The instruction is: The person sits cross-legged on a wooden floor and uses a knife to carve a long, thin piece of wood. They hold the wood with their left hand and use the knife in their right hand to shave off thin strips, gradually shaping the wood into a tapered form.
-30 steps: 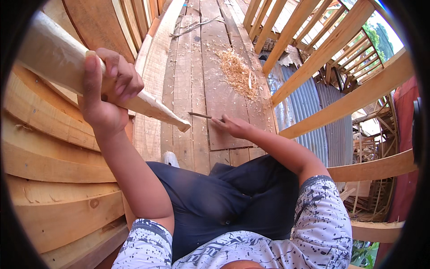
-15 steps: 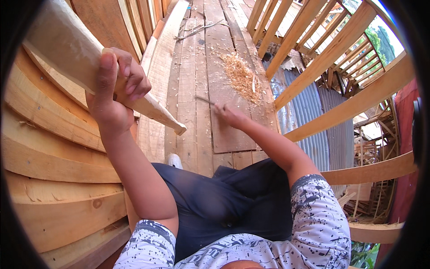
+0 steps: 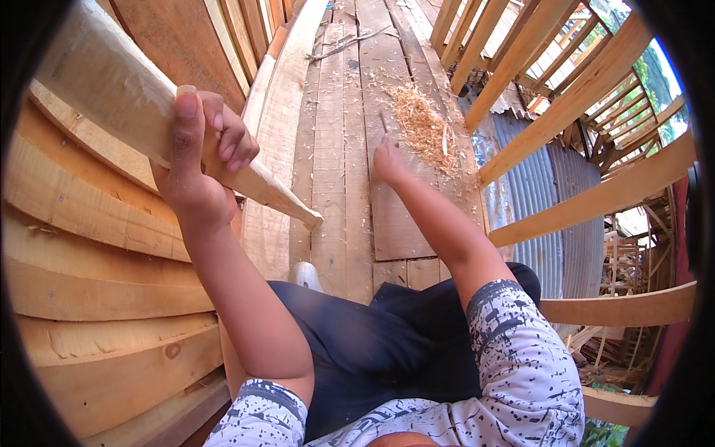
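Observation:
A pale carved wooden pole (image 3: 104, 78) slants from the upper left down toward the middle, thick at its far end and narrowing to a blunt, notched tip. My left hand (image 3: 199, 160) is wrapped around it, the thumb stretched along its upper side. Out over the floor planks, my right hand (image 3: 388, 161) is closed on a thin dark blade-like tool (image 3: 383, 121). It points away from me, and its handle is hidden in my fingers. Between the right hand and the pole there is a wide gap. A heap of curled wood shavings (image 3: 426, 123) lies just right of the tool.
Stacked planks (image 3: 104, 290) form a wall on my left. A slatted wooden railing (image 3: 588, 195) runs along the right, with corrugated metal sheets (image 3: 529, 194) below it. Thin dry sticks (image 3: 346, 46) and scattered chips lie on the plank floor (image 3: 328, 149) farther off.
My right hand has moved slightly away from me, and the tool now points forward instead of to the left. The left hand keeps its grip on the pole. The whole view has shifted slightly.

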### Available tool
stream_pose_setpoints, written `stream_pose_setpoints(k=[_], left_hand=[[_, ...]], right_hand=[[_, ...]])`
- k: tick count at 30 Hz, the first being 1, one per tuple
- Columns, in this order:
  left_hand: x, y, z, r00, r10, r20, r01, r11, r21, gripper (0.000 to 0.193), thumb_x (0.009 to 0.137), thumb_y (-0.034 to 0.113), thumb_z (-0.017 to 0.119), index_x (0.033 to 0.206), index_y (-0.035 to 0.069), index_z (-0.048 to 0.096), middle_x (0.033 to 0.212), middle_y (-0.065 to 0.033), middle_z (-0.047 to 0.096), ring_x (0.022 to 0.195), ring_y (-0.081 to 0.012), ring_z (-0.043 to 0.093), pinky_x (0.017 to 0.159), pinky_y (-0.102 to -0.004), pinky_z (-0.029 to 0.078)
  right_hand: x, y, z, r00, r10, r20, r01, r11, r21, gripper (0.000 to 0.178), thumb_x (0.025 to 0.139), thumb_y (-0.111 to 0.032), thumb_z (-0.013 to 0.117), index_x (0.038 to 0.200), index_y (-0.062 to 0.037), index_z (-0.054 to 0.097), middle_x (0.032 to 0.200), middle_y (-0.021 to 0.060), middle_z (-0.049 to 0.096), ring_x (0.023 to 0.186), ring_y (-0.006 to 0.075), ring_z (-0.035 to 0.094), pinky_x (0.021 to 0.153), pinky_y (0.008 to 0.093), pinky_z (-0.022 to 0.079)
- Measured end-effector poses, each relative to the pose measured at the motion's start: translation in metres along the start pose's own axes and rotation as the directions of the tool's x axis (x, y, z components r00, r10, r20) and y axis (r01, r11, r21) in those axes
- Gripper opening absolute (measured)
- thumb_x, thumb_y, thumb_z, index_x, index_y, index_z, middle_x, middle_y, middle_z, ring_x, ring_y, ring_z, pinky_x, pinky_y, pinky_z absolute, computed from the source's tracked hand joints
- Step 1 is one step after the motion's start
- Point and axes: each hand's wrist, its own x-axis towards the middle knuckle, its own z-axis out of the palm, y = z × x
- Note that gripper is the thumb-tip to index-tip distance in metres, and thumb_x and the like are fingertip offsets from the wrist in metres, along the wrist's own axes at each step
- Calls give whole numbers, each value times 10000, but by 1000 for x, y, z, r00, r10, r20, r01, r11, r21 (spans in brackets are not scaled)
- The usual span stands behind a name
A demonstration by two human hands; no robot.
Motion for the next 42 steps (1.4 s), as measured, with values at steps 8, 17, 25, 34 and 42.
stream_pose_setpoints(k=[8,17,25,34,42], left_hand=[[4,-16,-2,993,-18,-117,22,999,36,423,1004,487,468,803,116,435,600,14,320,480,-88,296,483,-238,274],[7,-19,-7,999,-48,-7,48,999,8,418,1005,511,440,808,143,425,598,23,319,474,-82,301,488,-233,276],[8,-21,-15,999,-32,4,32,999,28,395,1007,499,441,813,155,422,602,21,323,474,-73,295,494,-227,284],[7,-21,-18,999,-32,18,32,999,17,395,1009,496,437,812,154,423,601,21,332,473,-70,299,486,-226,281],[9,-24,-13,999,-24,33,23,999,23,390,1006,495,438,813,156,430,596,23,342,467,-70,307,482,-222,287]], right_hand=[[59,-53,-23,981,-192,-39,193,913,360,480,974,-25,352,1451,15,345,1143,323,540,948,445,641,798,498,550],[146,-59,23,978,209,13,-206,946,252,499,941,-50,440,1422,65,373,1151,314,557,933,380,675,764,413,579],[160,-57,17,999,31,35,-43,908,416,456,969,-116,433,1395,45,419,1260,268,542,1076,447,608,933,460,515],[176,-35,15,896,434,-93,-369,844,389,378,956,-101,461,1294,46,545,1259,358,505,1049,386,654,799,410,583],[163,-11,12,940,329,-88,-330,944,6,378,938,-69,457,1291,46,529,1305,236,546,1107,396,615,829,431,573]])
